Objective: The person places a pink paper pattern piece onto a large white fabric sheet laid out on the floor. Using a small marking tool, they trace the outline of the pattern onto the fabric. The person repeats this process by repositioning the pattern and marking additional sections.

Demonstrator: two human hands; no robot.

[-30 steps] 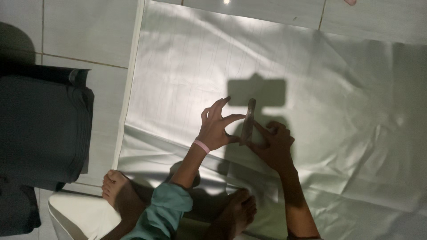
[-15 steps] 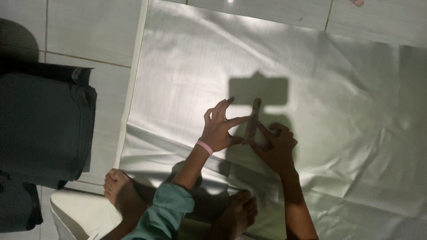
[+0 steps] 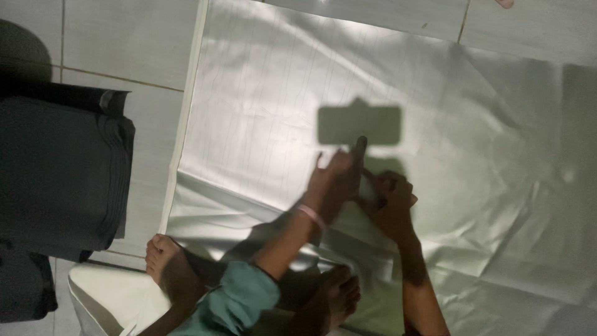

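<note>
Bare feet (image 3: 168, 264) nearest, on tiled floor (image 3: 124, 43). Left hand (image 3: 333, 177) and right hand (image 3: 392, 199) close together, pressing pale cloth (image 3: 267, 93) spread on floor; grip on dark slim tool unclear. Keep cloth flat, taut. Dark folded fabric (image 3: 59, 168) lies left.

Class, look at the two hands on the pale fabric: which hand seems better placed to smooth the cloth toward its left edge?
Probably the left hand: it lies nearer the fabric's left edge than the right hand.

Bare cloth (image 3: 261, 106) lies open; folded dark fabric (image 3: 59, 174) blocks left.
</note>
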